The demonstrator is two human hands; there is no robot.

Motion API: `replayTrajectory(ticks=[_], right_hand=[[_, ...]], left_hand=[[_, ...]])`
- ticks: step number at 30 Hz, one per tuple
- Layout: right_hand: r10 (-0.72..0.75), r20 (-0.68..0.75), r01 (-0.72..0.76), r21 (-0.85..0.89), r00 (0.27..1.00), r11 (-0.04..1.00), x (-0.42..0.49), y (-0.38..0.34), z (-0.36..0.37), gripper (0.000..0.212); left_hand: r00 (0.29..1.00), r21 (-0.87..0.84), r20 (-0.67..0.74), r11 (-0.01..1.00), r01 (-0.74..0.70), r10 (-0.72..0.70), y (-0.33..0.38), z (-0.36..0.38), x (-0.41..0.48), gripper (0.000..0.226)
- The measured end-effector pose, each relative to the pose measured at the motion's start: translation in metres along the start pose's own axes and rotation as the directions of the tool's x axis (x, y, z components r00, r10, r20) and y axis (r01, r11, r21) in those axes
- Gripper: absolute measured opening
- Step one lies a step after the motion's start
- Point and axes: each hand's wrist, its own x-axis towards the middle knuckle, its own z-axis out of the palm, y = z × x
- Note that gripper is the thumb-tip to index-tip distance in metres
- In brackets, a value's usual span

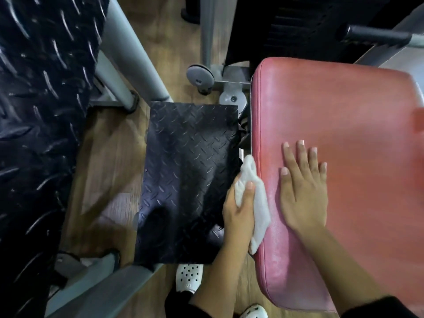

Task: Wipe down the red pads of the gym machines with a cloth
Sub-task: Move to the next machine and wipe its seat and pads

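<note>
A large red pad (344, 115) fills the right half of the head view, its surface worn and pale along the left side. My left hand (238, 212) grips a white cloth (259, 203) and holds it against the pad's left edge, thumb on top of the cloth. My right hand (302, 187) lies flat on top of the pad, fingers straight and spread, just right of the cloth.
A black diamond-plate footplate (188, 175) lies on the wooden floor left of the pad. A bigger diamond-plate panel (39, 111) and grey frame tubes (137, 56) stand at the left. My white perforated shoes (189, 277) show below. A black handle (376, 36) sticks out upper right.
</note>
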Motion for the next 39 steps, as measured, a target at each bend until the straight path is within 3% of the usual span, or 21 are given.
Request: replayTrajectory(ticks=[2, 6, 10, 13, 18, 22, 25, 30, 35, 39], right_hand=[[0.008, -0.003, -0.008, 0.010, 1.000, 1.000, 0.000, -0.001, 0.000, 0.051], [0.006, -0.023, -0.006, 0.001, 1.000, 1.000, 0.001, -0.002, 0.000, 0.050], [-0.002, -0.039, 0.002, 0.003, 0.999, 1.000, 0.003, -0.001, 0.002, 0.050], [0.001, -0.046, -0.001, 0.007, 0.999, 1.000, 0.002, 0.000, 0.003, 0.049], [0.004, -0.051, 0.000, 0.081, 0.999, 0.997, -0.001, -0.002, -0.002, 0.051], [0.046, -0.138, -0.017, 0.208, 0.989, 0.978, -0.029, -0.004, -0.010, 0.058], [-0.031, -0.059, 0.042, 0.205, 0.998, 0.978, -0.089, 0.004, -0.013, 0.064], [-0.200, -0.041, 0.203, 0.130, 0.979, 0.970, -0.187, 0.050, -0.010, 0.057], [-0.306, -0.079, 0.313, 0.114, 0.949, 0.943, -0.232, 0.100, 0.000, 0.054], [-0.335, -0.222, 0.360, 0.081, 0.916, 0.930, -0.232, 0.130, 0.009, 0.054]], left_hand=[[1.000, 0.026, 0.001, 0.999, -0.032, 0.032, 0.016, 0.003, 0.017, 0.065], [0.987, 0.106, 0.002, 0.981, -0.161, 0.162, 0.080, 0.020, 0.095, 0.038], [0.975, 0.130, -0.001, 0.967, -0.219, 0.221, 0.106, 0.029, 0.138, 0.042], [0.978, 0.091, 0.038, 0.974, -0.208, 0.206, 0.091, 0.025, 0.109, 0.029], [0.972, 0.132, 0.049, 0.963, -0.236, 0.232, 0.030, 0.005, 0.036, 0.060], [0.946, 0.252, 0.083, 0.912, -0.323, 0.312, -0.017, -0.013, -0.029, 0.049], [0.928, 0.323, 0.049, 0.873, -0.365, 0.370, -0.053, -0.017, -0.069, 0.064], [0.817, 0.359, -0.022, 0.767, -0.532, 0.577, -0.088, -0.004, -0.122, 0.055], [0.766, 0.352, -0.096, 0.742, -0.571, 0.635, -0.110, 0.002, -0.128, 0.056], [0.634, 0.442, -0.022, 0.577, -0.687, 0.773, -0.125, -0.008, -0.117, 0.064]])
